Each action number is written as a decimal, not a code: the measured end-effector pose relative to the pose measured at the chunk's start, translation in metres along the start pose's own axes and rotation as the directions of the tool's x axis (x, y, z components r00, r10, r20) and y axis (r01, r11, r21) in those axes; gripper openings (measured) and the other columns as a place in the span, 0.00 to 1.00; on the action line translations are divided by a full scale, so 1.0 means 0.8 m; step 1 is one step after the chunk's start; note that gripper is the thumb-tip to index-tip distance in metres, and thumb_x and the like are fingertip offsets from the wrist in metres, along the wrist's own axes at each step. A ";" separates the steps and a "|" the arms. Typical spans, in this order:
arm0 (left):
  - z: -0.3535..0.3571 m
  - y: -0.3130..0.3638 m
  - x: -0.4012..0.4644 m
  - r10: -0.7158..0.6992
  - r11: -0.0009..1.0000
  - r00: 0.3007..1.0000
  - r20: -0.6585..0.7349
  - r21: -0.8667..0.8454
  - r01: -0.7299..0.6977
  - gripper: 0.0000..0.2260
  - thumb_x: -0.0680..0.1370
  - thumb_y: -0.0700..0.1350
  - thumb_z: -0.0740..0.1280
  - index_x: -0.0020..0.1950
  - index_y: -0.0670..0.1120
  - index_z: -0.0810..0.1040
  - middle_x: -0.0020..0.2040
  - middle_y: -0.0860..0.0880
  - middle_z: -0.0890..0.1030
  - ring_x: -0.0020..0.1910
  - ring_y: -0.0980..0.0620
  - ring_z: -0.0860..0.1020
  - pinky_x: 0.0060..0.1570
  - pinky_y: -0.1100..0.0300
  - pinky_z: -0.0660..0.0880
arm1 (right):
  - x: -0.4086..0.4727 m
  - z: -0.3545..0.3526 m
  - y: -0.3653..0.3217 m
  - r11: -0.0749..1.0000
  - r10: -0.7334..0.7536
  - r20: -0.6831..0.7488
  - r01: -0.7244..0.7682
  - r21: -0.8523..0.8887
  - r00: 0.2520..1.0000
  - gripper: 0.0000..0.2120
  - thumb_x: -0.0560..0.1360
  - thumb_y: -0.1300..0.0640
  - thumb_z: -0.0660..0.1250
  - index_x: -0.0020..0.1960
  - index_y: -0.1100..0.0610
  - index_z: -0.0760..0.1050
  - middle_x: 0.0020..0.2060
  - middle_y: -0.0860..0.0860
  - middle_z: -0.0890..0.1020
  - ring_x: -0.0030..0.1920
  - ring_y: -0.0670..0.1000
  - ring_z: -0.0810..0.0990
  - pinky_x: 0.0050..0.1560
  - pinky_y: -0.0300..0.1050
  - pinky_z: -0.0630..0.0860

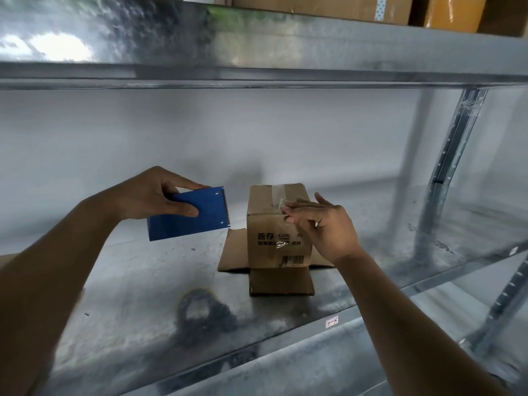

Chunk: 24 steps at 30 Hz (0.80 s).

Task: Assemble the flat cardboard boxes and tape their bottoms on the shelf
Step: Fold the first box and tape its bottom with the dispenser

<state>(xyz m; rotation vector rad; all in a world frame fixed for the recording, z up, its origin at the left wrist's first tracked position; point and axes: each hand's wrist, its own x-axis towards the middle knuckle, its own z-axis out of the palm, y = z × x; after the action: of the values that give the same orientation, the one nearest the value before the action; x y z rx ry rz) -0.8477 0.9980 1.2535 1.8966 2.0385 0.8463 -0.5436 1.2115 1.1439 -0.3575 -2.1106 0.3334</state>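
We see the cardboard box (275,224) standing on the shelf (128,281), its flaps spread left and near. Our left hand (154,192) holds the tape cutter (187,212) just left of it; our right hand (323,224) touches its right top edge. More boxes (323,7) sit on the upper shelf (257,52).

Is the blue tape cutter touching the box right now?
No, the left hand holds the blue tape cutter in the air, apart from the box.

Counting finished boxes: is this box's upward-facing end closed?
Closed: clear tape runs across the cardboard box's upward-facing end.
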 end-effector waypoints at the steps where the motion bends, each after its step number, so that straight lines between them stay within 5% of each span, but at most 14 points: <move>1: 0.000 -0.002 -0.001 -0.004 1.000 1.000 -0.012 -0.003 0.004 0.28 0.66 0.61 0.80 0.65 0.68 0.80 0.51 0.55 0.88 0.53 0.50 0.85 0.61 0.39 0.80 | 0.002 -0.001 -0.005 1.000 0.022 0.006 -0.022 -0.018 1.000 0.09 0.80 0.51 0.72 0.59 0.45 0.85 0.60 0.39 0.84 0.66 0.44 0.81 0.77 0.56 0.68; 3: 0.006 -0.001 -0.001 -0.004 1.000 1.000 -0.021 0.002 0.005 0.28 0.67 0.59 0.79 0.67 0.65 0.80 0.51 0.56 0.88 0.51 0.52 0.85 0.59 0.43 0.81 | 0.010 -0.007 -0.028 0.990 0.083 0.019 -0.080 -0.117 0.996 0.05 0.79 0.48 0.73 0.53 0.45 0.86 0.55 0.40 0.87 0.58 0.44 0.84 0.76 0.56 0.69; 5: 0.012 0.001 0.001 -0.002 1.000 1.000 -0.011 0.006 0.002 0.27 0.69 0.56 0.78 0.68 0.64 0.80 0.51 0.58 0.87 0.51 0.55 0.85 0.55 0.48 0.82 | 0.024 -0.010 -0.063 0.943 0.187 0.075 -0.157 -0.294 0.980 0.13 0.79 0.38 0.68 0.49 0.47 0.82 0.48 0.42 0.86 0.50 0.47 0.83 0.74 0.54 0.71; 8: 0.014 0.003 0.001 -0.004 1.000 1.000 -0.006 0.022 0.004 0.26 0.70 0.55 0.77 0.68 0.65 0.79 0.47 0.60 0.87 0.47 0.60 0.84 0.45 0.58 0.80 | 0.053 0.000 -0.105 0.806 0.345 0.160 -0.204 -0.556 0.925 0.30 0.78 0.28 0.56 0.64 0.51 0.73 0.58 0.50 0.80 0.61 0.54 0.79 0.76 0.58 0.65; 11: 0.013 -0.003 -0.002 -0.013 1.000 1.000 -0.021 0.024 0.013 0.26 0.70 0.55 0.77 0.68 0.65 0.78 0.42 0.61 0.86 0.43 0.61 0.83 0.44 0.58 0.79 | 0.059 0.023 -0.115 0.734 0.409 0.218 -0.178 -0.655 0.886 0.36 0.78 0.25 0.48 0.76 0.48 0.63 0.70 0.53 0.74 0.71 0.60 0.74 0.77 0.67 0.59; 20: 0.032 -0.006 0.014 0.036 0.997 0.999 -0.010 0.065 -0.035 0.24 0.75 0.51 0.77 0.68 0.65 0.76 0.40 0.68 0.84 0.43 0.64 0.82 0.38 0.71 0.74 | 0.045 0.049 -0.112 0.655 0.385 0.244 -0.076 -0.752 0.890 0.36 0.82 0.29 0.41 0.81 0.49 0.57 0.79 0.53 0.66 0.78 0.64 0.65 0.81 0.67 0.44; 24: 0.038 -0.014 0.014 0.032 0.999 0.999 0.034 0.020 -0.032 0.24 0.74 0.54 0.77 0.69 0.64 0.78 0.53 0.61 0.87 0.52 0.59 0.84 0.47 0.62 0.80 | 0.038 0.053 -0.104 0.788 0.241 0.161 -0.097 -0.608 0.957 0.30 0.83 0.33 0.53 0.72 0.54 0.71 0.70 0.54 0.75 0.70 0.61 0.74 0.81 0.63 0.56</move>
<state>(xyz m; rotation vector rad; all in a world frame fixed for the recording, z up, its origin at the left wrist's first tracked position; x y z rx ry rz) -0.8420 1.0166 1.2252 1.9458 2.0095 0.7981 -0.6056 1.1423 1.1761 -0.9239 -2.3873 -0.2205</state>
